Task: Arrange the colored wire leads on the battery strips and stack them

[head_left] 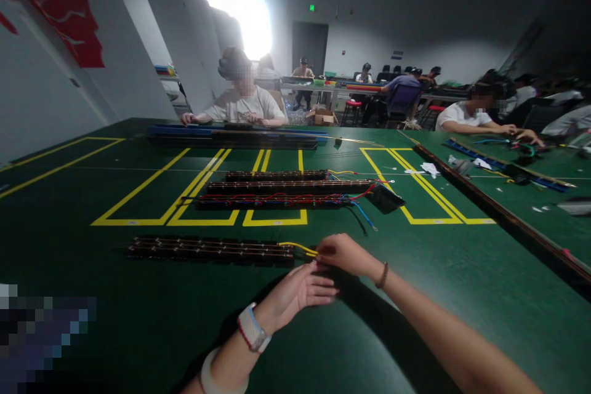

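Note:
A long black strip [207, 250] with rows of thin metal rods lies crosswise on the green table in front of me. Two yellow wires [295, 247] come out of its right end. My right hand [348, 255] pinches the ends of these wires; its fingertips partly cover them. Just below, my left hand [298, 295] has its fingers stretched out, palm turned to the right. Its thumb tip is close to the wire ends; whether it touches them I cannot tell.
Beyond lie more black strips [290, 186] with red, blue and yellow wires, inside yellow tape outlines [133, 222]. A long dark bar [503, 215] crosses the table's right side. Across the table a person [252, 101] sits behind blue and black bars [231, 135]. Another person [475, 114] works at the right.

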A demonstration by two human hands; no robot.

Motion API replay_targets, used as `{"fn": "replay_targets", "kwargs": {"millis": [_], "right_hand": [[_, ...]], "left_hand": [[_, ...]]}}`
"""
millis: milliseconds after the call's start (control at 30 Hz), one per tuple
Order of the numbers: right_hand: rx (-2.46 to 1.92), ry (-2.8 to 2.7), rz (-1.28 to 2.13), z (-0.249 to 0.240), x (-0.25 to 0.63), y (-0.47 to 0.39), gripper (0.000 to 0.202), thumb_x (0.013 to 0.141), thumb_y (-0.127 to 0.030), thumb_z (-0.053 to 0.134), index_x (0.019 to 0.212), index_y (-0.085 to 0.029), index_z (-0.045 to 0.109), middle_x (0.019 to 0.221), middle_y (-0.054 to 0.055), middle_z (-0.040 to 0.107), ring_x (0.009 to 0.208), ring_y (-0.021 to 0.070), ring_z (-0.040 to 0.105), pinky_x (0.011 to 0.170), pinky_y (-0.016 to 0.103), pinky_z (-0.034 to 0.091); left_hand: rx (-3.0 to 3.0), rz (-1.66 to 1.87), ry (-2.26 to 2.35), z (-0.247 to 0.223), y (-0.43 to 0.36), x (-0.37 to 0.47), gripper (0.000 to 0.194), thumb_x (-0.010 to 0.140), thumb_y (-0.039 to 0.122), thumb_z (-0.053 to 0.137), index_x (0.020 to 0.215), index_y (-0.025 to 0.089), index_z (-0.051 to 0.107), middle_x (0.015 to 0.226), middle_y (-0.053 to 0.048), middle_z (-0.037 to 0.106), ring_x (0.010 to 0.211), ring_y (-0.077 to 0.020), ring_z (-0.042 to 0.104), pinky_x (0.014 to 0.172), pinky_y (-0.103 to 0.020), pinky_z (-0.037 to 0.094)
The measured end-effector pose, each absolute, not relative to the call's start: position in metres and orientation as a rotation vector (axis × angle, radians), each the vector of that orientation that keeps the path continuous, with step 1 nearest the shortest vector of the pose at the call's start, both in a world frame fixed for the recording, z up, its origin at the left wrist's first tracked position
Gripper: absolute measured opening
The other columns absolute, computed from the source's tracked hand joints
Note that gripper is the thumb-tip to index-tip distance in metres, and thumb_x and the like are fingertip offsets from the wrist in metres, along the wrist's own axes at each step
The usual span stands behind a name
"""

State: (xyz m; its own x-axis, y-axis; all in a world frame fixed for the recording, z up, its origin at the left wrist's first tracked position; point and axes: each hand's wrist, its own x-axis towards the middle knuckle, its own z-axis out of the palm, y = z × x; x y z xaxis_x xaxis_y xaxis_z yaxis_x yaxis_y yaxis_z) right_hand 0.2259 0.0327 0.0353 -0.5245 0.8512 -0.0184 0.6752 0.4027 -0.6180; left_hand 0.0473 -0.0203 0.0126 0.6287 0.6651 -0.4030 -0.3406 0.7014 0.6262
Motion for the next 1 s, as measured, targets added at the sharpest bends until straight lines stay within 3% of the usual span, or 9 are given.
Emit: {"fn": "replay_targets", "kwargs": {"millis": [100,200,333,533,700,867,1000], "right_hand": [[-1.287,-2.489,0.316,0.037,0.218,0.014,0.015,0.087,-0.018,0.053,0.089,-0.019,0.068,0.076,0.002,0.064,0.073,0.0129,0.056,0.065,0.024,0.038],[-1.180,-2.639,-0.127,0.033,0.211,-0.004,0.014,0.088,-0.017,0.052,0.096,-0.016,0.064,0.075,0.005,0.060,0.071,0.0162,0.052,0.064,0.029,0.037],[-1.014,-2.688,-0.440,0.019,0.203,-0.022,0.017,0.087,-0.011,0.049,0.099,-0.010,0.061,0.084,0.009,0.060,0.074,0.0186,0.051,0.064,0.033,0.038],[-0.979,-2.660,-0.407,0.009,0.204,-0.028,0.020,0.088,-0.012,0.049,0.105,-0.011,0.059,0.094,0.009,0.062,0.079,0.0182,0.053,0.069,0.033,0.041],[-1.140,-2.530,-0.130,0.030,0.214,-0.034,0.030,0.088,-0.027,0.053,0.117,-0.018,0.053,0.097,0.008,0.061,0.086,0.0183,0.052,0.077,0.033,0.040],[-1.216,-2.477,-0.171,0.035,0.219,-0.045,0.023,0.086,-0.034,0.056,0.103,-0.018,0.058,0.087,0.007,0.060,0.080,0.0189,0.052,0.071,0.033,0.038],[-1.178,-2.588,-0.306,0.025,0.215,-0.049,0.022,0.087,-0.020,0.054,0.108,-0.015,0.056,0.087,0.007,0.061,0.075,0.0177,0.052,0.067,0.032,0.037]], "left_hand": [[0.465,0.657,0.591,0.012,-0.019,0.049,0.035,0.089,0.040,0.048,0.108,0.012,0.053,0.105,-0.016,0.065,0.095,-0.0230,0.065,0.090,-0.040,0.045],[0.408,0.755,0.577,0.009,-0.019,0.050,0.028,0.088,0.040,0.050,0.099,0.014,0.057,0.100,-0.010,0.066,0.091,-0.0195,0.065,0.090,-0.039,0.046],[0.403,0.817,0.631,0.004,-0.019,0.052,0.022,0.085,0.037,0.057,0.088,0.015,0.059,0.094,-0.007,0.066,0.088,-0.0168,0.063,0.085,-0.033,0.048],[0.441,0.822,0.647,-0.001,-0.020,0.053,0.025,0.086,0.036,0.056,0.091,0.012,0.062,0.094,-0.009,0.066,0.090,-0.0172,0.062,0.083,-0.031,0.047],[0.397,0.865,0.651,-0.002,-0.019,0.052,0.016,0.085,0.027,0.059,0.088,0.012,0.062,0.091,-0.007,0.066,0.081,-0.0135,0.062,0.075,-0.027,0.047],[0.420,0.832,0.675,0.000,-0.019,0.051,0.023,0.087,0.030,0.055,0.097,0.011,0.064,0.094,-0.009,0.067,0.080,-0.0155,0.063,0.074,-0.029,0.048],[0.454,0.800,0.677,0.002,-0.021,0.052,0.028,0.088,0.034,0.054,0.104,0.012,0.062,0.098,-0.012,0.067,0.087,-0.0173,0.064,0.081,-0.030,0.048]]}}
